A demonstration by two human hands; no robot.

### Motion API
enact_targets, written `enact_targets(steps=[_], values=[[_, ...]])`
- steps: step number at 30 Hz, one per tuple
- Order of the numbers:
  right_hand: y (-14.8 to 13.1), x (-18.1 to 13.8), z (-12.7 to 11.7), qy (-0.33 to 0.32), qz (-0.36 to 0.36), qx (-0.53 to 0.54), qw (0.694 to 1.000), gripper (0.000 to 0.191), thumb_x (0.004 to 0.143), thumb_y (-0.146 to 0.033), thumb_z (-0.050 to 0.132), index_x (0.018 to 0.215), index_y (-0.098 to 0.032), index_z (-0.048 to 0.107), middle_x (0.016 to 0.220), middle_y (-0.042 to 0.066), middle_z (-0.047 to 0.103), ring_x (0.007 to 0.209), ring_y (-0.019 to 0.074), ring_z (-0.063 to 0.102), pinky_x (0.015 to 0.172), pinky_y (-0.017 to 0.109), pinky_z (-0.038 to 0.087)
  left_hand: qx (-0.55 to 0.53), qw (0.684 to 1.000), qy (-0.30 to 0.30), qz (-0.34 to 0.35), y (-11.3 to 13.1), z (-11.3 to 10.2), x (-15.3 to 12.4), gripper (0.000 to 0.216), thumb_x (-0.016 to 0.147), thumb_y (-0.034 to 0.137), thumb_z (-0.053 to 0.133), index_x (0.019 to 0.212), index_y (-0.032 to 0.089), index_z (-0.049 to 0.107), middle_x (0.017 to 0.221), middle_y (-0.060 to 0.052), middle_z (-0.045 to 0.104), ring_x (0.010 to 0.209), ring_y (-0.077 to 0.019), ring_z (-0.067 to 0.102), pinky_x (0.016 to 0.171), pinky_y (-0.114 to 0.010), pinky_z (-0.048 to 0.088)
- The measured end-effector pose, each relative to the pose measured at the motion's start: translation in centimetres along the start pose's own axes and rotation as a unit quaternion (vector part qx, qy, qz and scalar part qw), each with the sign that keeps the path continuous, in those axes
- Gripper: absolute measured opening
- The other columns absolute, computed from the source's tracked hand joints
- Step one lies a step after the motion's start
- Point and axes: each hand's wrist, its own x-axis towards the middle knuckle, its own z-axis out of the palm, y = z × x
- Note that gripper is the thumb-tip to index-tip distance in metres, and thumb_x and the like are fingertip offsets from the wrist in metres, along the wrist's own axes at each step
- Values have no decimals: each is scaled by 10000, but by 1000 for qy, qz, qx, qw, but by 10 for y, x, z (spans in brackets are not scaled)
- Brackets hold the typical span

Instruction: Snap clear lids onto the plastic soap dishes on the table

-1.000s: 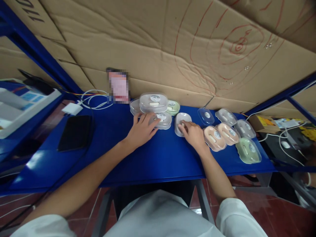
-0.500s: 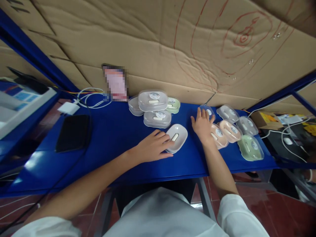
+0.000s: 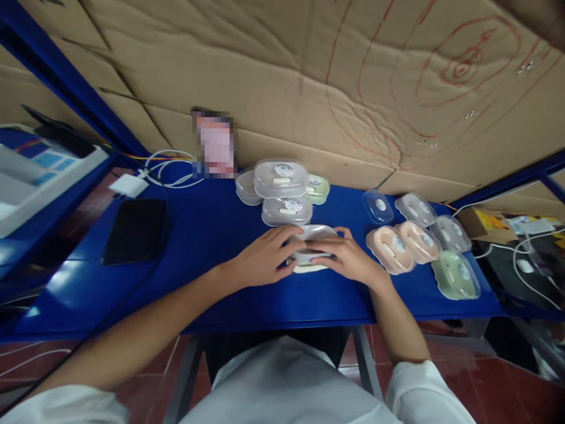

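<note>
In front of me a pale grey soap dish (image 3: 314, 231) is held between both hands, close to the blue tabletop. My left hand (image 3: 267, 256) grips its left end, with fingers curled over the edge. My right hand (image 3: 353, 256) is closed round the right side, and its fingers reach across the front of the dish. These fingers hide much of the dish's middle. A clear lid (image 3: 378, 207) with a round label lies apart from my hands, behind and to the right.
Lidded grey soap dishes (image 3: 281, 179) and a green one (image 3: 316, 188) cluster behind my hands. To the right sit peach dishes (image 3: 390, 249), grey ones (image 3: 451, 233) and a green one (image 3: 456, 275). A black tablet-like slab (image 3: 133, 231), white charger (image 3: 130, 185) and propped phone (image 3: 216, 144) are left.
My right hand has left the clear lid at the back and come left and nearer to the soap dish, gripping it. My left hand has stayed at the dish's left end.
</note>
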Motion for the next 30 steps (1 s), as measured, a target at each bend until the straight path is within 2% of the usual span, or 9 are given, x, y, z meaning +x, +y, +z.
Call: enact_targets(steps=[3, 8, 14, 16, 19, 22, 24, 26, 30], values=[[7, -6, -11, 40, -3, 16, 999, 312, 1115, -437, 576, 1366, -324, 722, 1356, 53, 781, 1280, 240, 716, 1249, 503, 307, 36, 999, 23, 20, 12, 4, 1, 320, 1036, 326, 644, 1321, 182, 637, 1382, -172, 620, 1258, -324, 618, 1030, -461, 532], [30, -11, -19, 179, 78, -73, 978, 314, 1123, -407, 539, 1308, -262, 748, 1261, 75, 814, 1138, 254, 757, 1134, 475, 433, 33, 991, -83, 102, 15, 7, -1, 190, 1017, 369, 713, 1113, 204, 709, 1237, -97, 709, 1108, -262, 661, 1001, -414, 466], [56, -2, -10, 140, 141, -160, 967, 377, 1132, -365, 449, 1370, -253, 720, 1436, 102, 727, 1363, 271, 647, 1207, 500, 382, -42, 987, -134, 72, 5, 1, -5, 37, 1001, 223, 669, 975, 209, 690, 1076, -34, 731, 1059, -209, 665, 1027, -385, 407], [67, 5, -19, 159, 243, -202, 935, 442, 1132, -355, 412, 1477, -205, 645, 1561, 152, 626, 1459, 308, 563, 1232, 527, 355, -70, 985, -154, 43, 2, -6, -5, 24, 962, 200, 701, 948, 210, 684, 1081, -22, 729, 1069, -206, 665, 1074, -395, 385], [91, 20, -42, 148, 477, -240, 832, 578, 1098, -371, 479, 1612, -108, 473, 1672, 285, 445, 1541, 430, 443, 1212, 651, 329, -109, 974, -196, -21, -5, -22, -5, 81, 911, 197, 760, 918, 215, 682, 1064, 5, 722, 1066, -197, 670, 1137, -409, 352], [113, 35, -62, 67, 592, -196, 779, 684, 1020, -443, 633, 1591, -96, 484, 1579, 333, 528, 1437, 481, 545, 1142, 710, 378, -127, 960, -235, -79, -13, -37, -3, 133, 902, 266, 800, 865, 216, 683, 1019, 14, 716, 1047, -201, 673, 1045, -362, 414], [117, 38, -65, 53, 596, -187, 779, 632, 997, -421, 654, 1538, -113, 545, 1509, 305, 606, 1396, 470, 585, 1142, 721, 378, -126, 956, -245, -101, -18, -44, -1, 152, 901, 270, 796, 821, 215, 679, 999, 13, 717, 1033, -201, 682, 973, -334, 441], [112, 35, -61, 81, 558, -206, 800, 573, 1020, -354, 591, 1548, -136, 542, 1575, 272, 563, 1489, 453, 502, 1198, 733, 314, -123, 955, -246, -111, -22, -50, -1, 132, 896, 238, 779, 811, 218, 680, 988, 11, 724, 1030, -204, 692, 946, -324, 452], [82, 12, -39, 108, 267, -141, 947, 502, 1088, -344, 472, 1574, -242, 549, 1672, 149, 507, 1578, 341, 435, 1276, 644, 312, -123, 956, -243, -110, -27, -55, -3, 70, 888, 197, 741, 865, 225, 680, 997, 0, 731, 1014, -212, 698, 888, -312, 478]])
